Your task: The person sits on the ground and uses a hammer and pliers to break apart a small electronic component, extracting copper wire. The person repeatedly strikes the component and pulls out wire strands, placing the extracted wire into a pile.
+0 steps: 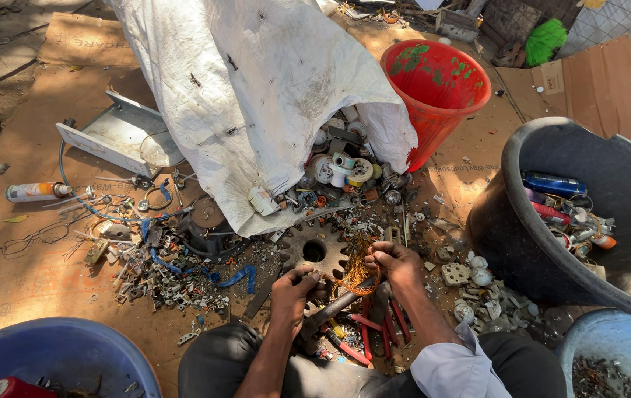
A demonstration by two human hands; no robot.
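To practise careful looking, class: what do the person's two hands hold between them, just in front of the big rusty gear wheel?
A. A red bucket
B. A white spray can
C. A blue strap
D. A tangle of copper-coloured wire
D: the left hand and right hand both grip a tangle of copper-coloured wire, beside the gear wheel; the spray can and red bucket sit away from the hands.

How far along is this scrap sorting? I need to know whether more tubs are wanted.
Some already looks sorted: the black tub holds cans and small parts, and the grey tub holds dark bits. In hand: the left hand and right hand pull at a tangle of copper wire over a large gear. Much seems left: a white sack spilling parts, and loose scrap on the cardboard.
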